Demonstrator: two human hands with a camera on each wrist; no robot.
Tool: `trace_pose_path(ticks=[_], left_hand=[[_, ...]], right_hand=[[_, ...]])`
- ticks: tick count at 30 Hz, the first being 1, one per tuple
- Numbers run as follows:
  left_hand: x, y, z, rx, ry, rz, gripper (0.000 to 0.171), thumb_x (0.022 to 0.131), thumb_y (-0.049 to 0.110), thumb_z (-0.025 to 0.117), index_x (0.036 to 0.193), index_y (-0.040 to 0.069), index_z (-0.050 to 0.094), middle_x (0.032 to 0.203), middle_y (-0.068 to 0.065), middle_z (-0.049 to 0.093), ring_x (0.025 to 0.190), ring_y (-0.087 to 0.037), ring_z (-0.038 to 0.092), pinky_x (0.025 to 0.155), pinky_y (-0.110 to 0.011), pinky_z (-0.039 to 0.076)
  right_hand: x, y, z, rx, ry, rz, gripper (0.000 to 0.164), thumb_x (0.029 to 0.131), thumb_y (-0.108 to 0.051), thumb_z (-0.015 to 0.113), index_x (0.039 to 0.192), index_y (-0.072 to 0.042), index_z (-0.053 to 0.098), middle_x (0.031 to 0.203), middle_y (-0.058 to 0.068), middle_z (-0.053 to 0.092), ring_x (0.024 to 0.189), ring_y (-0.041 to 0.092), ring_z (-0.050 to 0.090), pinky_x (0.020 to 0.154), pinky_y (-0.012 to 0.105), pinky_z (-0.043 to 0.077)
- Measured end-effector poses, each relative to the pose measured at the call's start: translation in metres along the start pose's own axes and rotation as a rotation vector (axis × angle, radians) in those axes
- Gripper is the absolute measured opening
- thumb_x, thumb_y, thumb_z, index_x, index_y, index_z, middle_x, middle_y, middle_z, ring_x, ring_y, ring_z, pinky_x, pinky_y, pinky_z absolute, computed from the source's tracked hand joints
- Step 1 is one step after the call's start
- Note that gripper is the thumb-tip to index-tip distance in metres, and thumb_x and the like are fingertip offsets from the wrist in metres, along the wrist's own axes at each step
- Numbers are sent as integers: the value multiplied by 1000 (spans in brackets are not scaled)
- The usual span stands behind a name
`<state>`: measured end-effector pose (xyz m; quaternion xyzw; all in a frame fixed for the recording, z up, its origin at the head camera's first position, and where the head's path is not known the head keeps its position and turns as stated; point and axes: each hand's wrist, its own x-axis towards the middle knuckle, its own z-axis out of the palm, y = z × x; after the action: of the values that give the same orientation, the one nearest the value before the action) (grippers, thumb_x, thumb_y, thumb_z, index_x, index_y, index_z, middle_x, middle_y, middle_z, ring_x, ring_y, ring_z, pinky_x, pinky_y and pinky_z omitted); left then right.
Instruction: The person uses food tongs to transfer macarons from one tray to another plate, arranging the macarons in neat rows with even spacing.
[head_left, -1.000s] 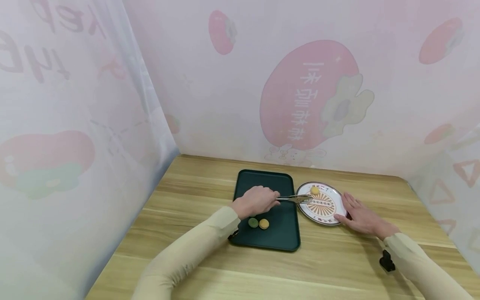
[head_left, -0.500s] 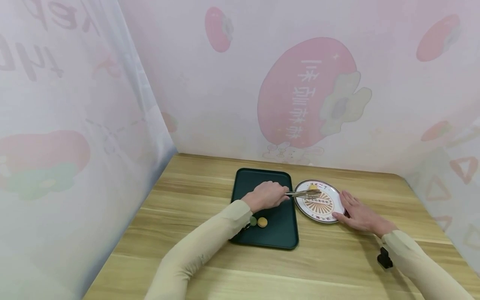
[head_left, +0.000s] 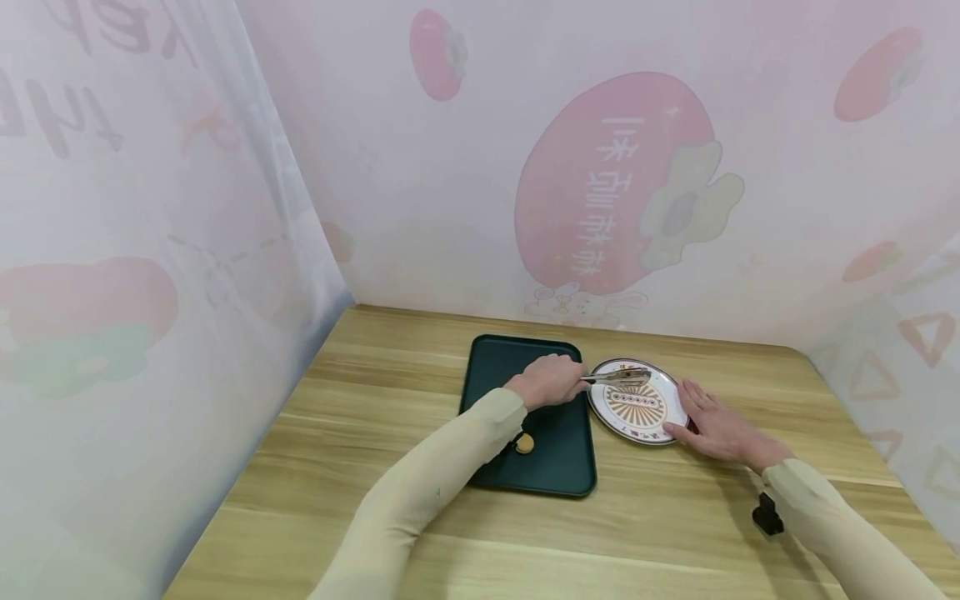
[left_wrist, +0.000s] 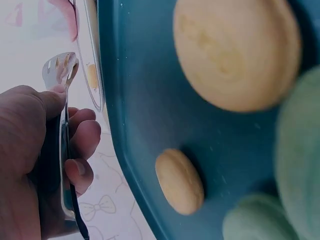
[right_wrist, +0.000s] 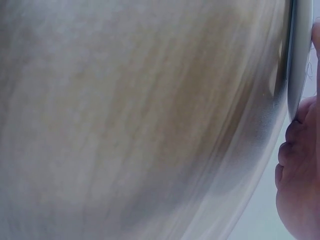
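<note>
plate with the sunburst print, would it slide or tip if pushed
The plate is probably stiff, given its smooth round outline. Low and wide on the table, it would likely slide rather than tip. The right hand at its edge might stop some pushes.

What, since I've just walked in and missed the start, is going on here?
A person's left hand holds metal tongs over a white plate, where a yellow macaron sits. The right hand touches the plate's edge. Two yellow macarons and two green macarons lie on the dark tray alongside.
</note>
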<state>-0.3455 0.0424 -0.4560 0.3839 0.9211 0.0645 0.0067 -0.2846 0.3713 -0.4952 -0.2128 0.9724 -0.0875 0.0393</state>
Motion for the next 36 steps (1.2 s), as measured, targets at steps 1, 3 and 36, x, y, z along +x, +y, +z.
trace_pose_path(ticks=[1,3,36], left_hand=[[2,1,0,-10,-2,-3,22,103,35,49,99,19,65,75,5,59,63,-10,54,58,-24,43],[6,2,3,-13,-9,-13,23,103,36,49,100,20,65,76,5,59,64,-10,55,60,-24,44],[35,9,13,-52,-68,-118,23,102,40,50,99,21,62,78,6,58,64,-13,56,55,-26,43]], right_hand=[[0,1,0,-6,0,-2,91,97,-53,51,149,15,19,157,35,14,145,51,18,114,61,19],[1,1,1,-8,1,-5,91,97,-53,51,149,15,19,157,35,15,145,51,18,114,61,20],[2,4,5,-31,7,3,90,98,-54,48,148,15,21,156,35,16,145,51,19,114,61,21]])
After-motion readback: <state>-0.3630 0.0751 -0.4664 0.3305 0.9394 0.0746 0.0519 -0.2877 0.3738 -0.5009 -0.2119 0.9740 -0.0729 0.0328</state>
